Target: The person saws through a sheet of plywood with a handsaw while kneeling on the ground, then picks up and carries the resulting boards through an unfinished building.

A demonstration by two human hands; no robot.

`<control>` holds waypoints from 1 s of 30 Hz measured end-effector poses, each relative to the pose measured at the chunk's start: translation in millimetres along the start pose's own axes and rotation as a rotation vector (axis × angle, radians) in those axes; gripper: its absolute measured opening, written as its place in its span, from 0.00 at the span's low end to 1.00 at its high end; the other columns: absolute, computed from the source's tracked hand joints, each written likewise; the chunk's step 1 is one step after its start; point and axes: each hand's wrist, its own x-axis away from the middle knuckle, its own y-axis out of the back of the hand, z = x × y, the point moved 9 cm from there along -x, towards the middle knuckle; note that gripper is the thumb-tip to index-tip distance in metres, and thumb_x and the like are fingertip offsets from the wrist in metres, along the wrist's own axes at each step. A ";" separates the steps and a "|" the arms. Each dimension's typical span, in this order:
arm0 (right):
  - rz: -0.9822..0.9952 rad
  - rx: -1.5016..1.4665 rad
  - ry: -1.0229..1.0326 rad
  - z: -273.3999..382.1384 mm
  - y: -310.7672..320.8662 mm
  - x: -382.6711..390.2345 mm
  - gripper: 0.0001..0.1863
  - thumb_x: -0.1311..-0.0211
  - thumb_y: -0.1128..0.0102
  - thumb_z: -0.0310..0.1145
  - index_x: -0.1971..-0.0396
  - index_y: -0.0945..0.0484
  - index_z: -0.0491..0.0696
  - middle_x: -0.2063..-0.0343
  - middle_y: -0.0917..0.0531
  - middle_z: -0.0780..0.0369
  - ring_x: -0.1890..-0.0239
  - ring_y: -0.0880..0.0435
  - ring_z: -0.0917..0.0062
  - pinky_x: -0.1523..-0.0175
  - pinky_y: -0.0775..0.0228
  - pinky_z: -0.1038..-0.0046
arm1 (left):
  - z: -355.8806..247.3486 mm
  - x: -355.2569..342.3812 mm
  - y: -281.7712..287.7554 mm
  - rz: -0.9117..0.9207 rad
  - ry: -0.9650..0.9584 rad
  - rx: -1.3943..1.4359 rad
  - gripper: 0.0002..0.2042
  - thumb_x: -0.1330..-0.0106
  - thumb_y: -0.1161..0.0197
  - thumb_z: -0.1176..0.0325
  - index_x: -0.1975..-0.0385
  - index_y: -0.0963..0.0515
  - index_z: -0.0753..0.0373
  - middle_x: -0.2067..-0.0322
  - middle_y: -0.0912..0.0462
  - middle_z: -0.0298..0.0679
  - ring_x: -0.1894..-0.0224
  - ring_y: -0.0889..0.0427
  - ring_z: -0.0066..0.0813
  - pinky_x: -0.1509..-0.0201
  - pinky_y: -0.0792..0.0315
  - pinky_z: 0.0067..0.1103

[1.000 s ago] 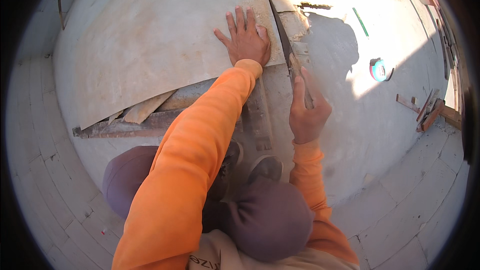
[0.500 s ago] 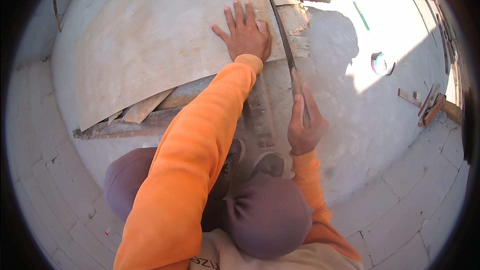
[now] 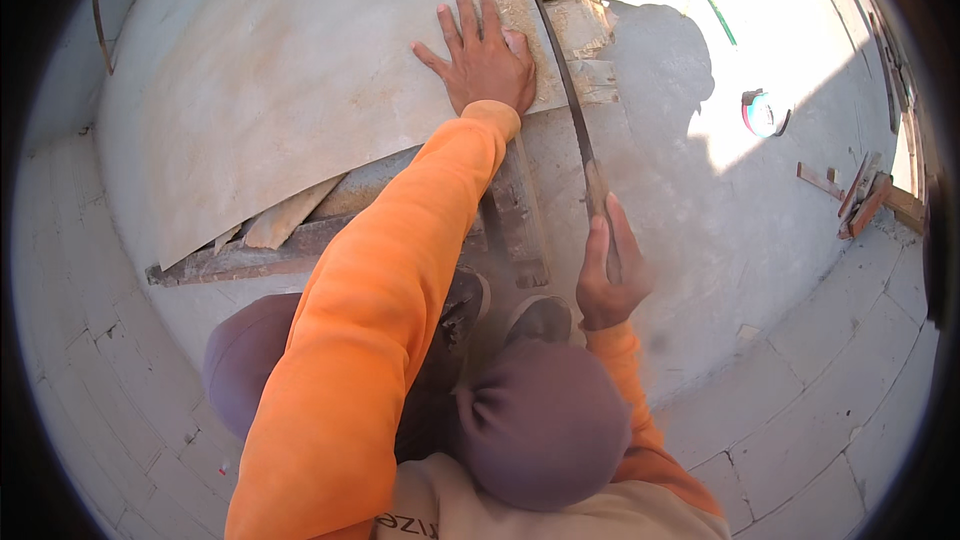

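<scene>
My left hand (image 3: pixel 485 65) lies spread on a thin pale sheet (image 3: pixel 280 60), at its right edge, which is dusted with sawdust. My right hand (image 3: pixel 612 280) grips the worn wooden handle of a long, narrow dark saw (image 3: pixel 572 100), whose blade runs up along that edge. Beneath the sheet are broken wood strips (image 3: pixel 290 215) and a dark, weathered wooden frame (image 3: pixel 225 260). My bent knees (image 3: pixel 540 420) and a shoe (image 3: pixel 540 320) are just below, with dust hazing the area around the handle.
A round blue tape measure (image 3: pixel 762 115) and a green pencil-like stick (image 3: pixel 718 15) lie on the sunlit right side of the pale floor (image 3: pixel 700 270). Wood offcuts (image 3: pixel 860 200) are piled at the right edge. Grey block walls (image 3: pixel 120 390) curve round the lower sides.
My right hand has drawn the saw back toward my body. My left hand stays pressed on the same spot of the sheet, while the view has shifted slightly.
</scene>
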 end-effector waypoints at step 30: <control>0.014 -0.073 -0.146 -26.8 50.4 61.5 0.16 0.36 0.35 0.20 0.49 0.15 0.35 0.63 0.09 0.49 0.70 0.09 0.75 0.62 0.20 0.77 | -4.2 -1.6 0.8 0.052 0.013 -0.010 0.29 0.25 0.58 0.60 0.24 0.39 0.55 0.21 0.46 0.41 0.18 0.53 0.44 0.23 0.66 0.64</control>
